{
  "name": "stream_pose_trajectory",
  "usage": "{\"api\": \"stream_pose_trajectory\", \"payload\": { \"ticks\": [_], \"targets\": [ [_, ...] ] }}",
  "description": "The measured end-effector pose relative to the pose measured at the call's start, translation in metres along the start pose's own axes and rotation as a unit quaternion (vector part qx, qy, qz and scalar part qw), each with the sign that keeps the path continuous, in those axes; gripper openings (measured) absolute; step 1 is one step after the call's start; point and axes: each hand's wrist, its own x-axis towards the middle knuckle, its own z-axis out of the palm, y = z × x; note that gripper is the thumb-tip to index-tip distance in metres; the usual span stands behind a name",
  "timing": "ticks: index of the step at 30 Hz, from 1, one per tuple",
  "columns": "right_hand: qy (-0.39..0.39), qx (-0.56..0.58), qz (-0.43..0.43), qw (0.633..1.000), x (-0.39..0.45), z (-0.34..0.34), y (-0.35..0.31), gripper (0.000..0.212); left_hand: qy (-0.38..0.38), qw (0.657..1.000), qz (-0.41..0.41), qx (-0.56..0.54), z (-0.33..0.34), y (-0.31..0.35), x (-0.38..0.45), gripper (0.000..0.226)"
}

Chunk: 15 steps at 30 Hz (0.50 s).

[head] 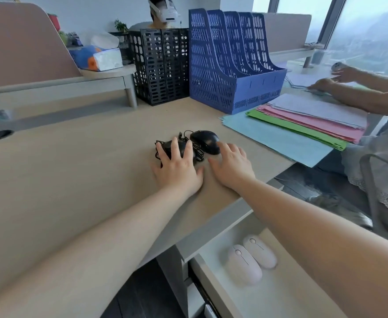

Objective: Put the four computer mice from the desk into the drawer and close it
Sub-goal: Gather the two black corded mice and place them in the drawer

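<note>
Covering black mouse (172, 149): left hand (177, 168) spread | right hand (232, 166) released beside second mouse (206, 141)

Two black wired mice lie side by side on the wooden desk (73, 168), near its front edge. The left black mouse (173, 149) is mostly covered by a hand, its bundled black cable (198, 152) tangled between the two. The right black mouse (208, 141) lies bare, tilted diagonally. Below the front edge, the white drawer (280, 292) stands pulled open; inside, two pale pink wireless mice (244, 263) (260, 251) lie touching, parallel, scroll wheels upward.
</note>
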Motion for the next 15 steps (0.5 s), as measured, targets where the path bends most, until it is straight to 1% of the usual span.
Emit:
{"api": "stream_pose_trajectory", "payload": {
  "ticks": [5,8,10,12,15],
  "targets": [
    [-0.001,0.02,-0.018,1.0,0.029,0.012,-0.006,0.061,-0.013,0.999,-0.025,-0.017,0.009,-0.002,0.022,0.07],
    [0.008,0.064,-0.03,0.997,0.042,0.014,-0.009,0.057,-0.014,0.999,-0.023,-0.022,0.01,-0.002,0.027,0.065],
    [0.011,0.078,-0.037,0.996,0.048,0.017,-0.011,0.056,-0.009,0.999,-0.017,-0.044,0.012,-0.003,0.028,0.06],
    [0.002,0.064,-0.041,0.997,0.052,0.02,-0.014,0.059,-0.002,0.997,-0.015,-0.069,0.013,-0.003,0.028,0.055],
    [-0.023,0.023,-0.042,0.999,0.057,0.022,-0.016,0.064,0.006,0.997,-0.011,-0.08,0.012,-0.004,0.026,0.051]
  ]
}}
